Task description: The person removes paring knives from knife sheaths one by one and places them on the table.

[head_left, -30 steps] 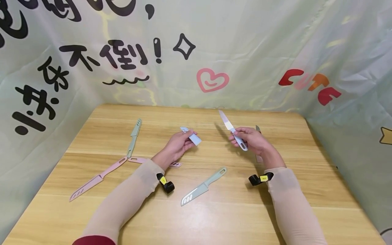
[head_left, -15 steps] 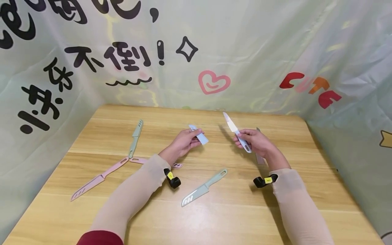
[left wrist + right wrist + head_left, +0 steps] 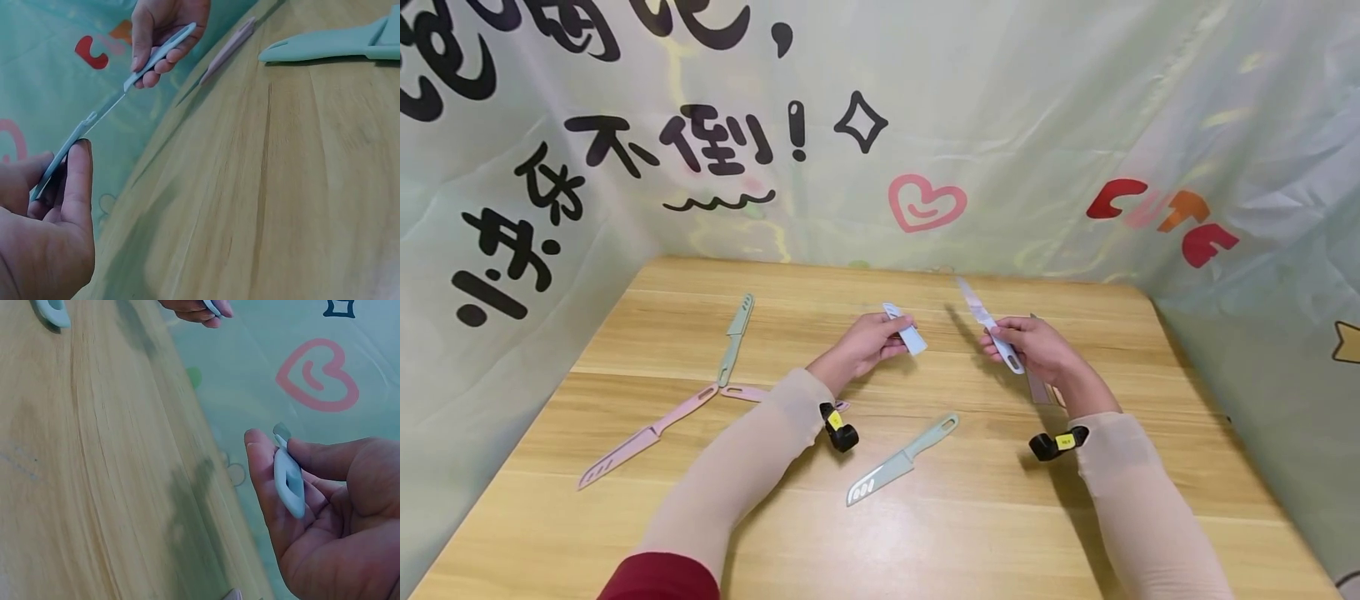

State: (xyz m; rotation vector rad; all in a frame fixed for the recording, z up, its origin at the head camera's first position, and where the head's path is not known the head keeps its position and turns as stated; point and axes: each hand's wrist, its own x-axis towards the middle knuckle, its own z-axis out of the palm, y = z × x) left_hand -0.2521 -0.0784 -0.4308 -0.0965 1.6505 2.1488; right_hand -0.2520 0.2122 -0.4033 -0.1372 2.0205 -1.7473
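My left hand [image 3: 871, 343] pinches a light blue blade sheath [image 3: 913, 340] between thumb and fingers, above the far middle of the table. To its right, my right hand [image 3: 1039, 346] grips a small knife by its light blue handle [image 3: 1009, 357]. The knife's bare blade [image 3: 975, 303] points up and away to the left. A gap separates sheath and knife in the head view. Seen from the left wrist, the sheath [image 3: 61, 159] overlaps the blade tip along one line. The right wrist view shows the handle [image 3: 289, 484] end-on between thumb and fingers.
A green sheathed knife [image 3: 901, 463] lies front centre. At left are another green knife [image 3: 736, 337], a long pink knife [image 3: 651, 435] and a pink knife [image 3: 743, 392] partly under my left arm. A pink-handled knife [image 3: 228, 50] with bare blade lies behind my right hand.
Both hands have moved to the right, the left one further, so the sheath and the knife are slightly closer together. The holds are unchanged, and the knives on the table stay put.
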